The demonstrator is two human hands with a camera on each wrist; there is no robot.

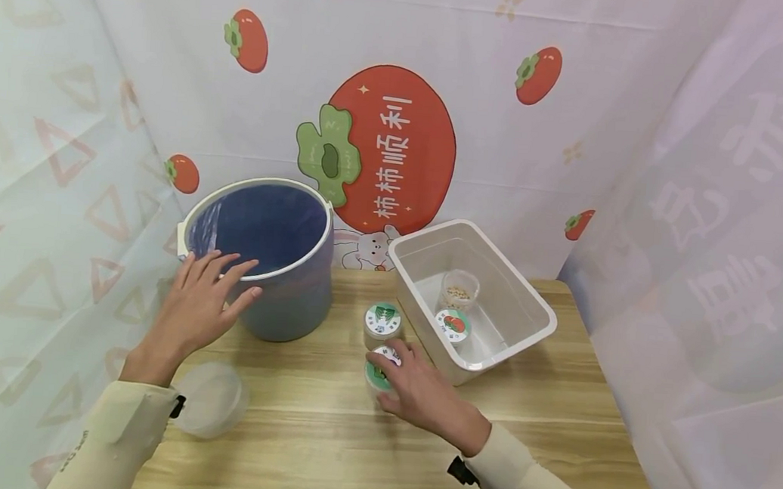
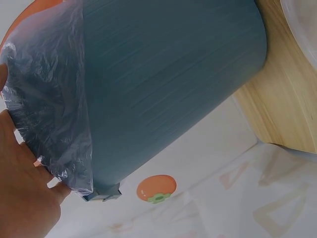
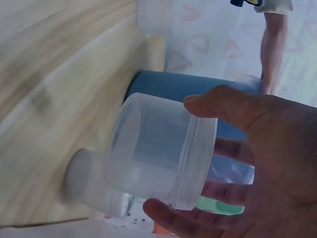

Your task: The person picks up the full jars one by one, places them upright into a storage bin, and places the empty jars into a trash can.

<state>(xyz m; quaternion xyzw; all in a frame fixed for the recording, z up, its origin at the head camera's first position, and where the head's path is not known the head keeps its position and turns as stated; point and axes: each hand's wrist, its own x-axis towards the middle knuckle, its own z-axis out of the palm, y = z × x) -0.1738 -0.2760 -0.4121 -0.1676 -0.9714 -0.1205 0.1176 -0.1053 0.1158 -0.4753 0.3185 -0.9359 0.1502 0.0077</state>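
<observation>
Hand, right point(image 1: 422, 391), grips a translucent round plastic jar with a green-and-white lid point(image 3: 153, 146) (table point(image 1: 310, 436) contact unclear), just beside a white rectangular plastic bin point(image 1: 507, 298). Left hand point(image 1: 199, 307) spreads at a blue round bucket's point(image 1: 291, 309) rim. Apparent step: jar pickup. Next move likely requires steady grip, bin-wall clearance.

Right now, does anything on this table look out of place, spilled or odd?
One mild oddity: inside the white tub, the clear cup of grains appears to have no lid, whereas the held jar in the right hand and the neighbouring jar carry printed tops. I see no spill or damage.
</observation>
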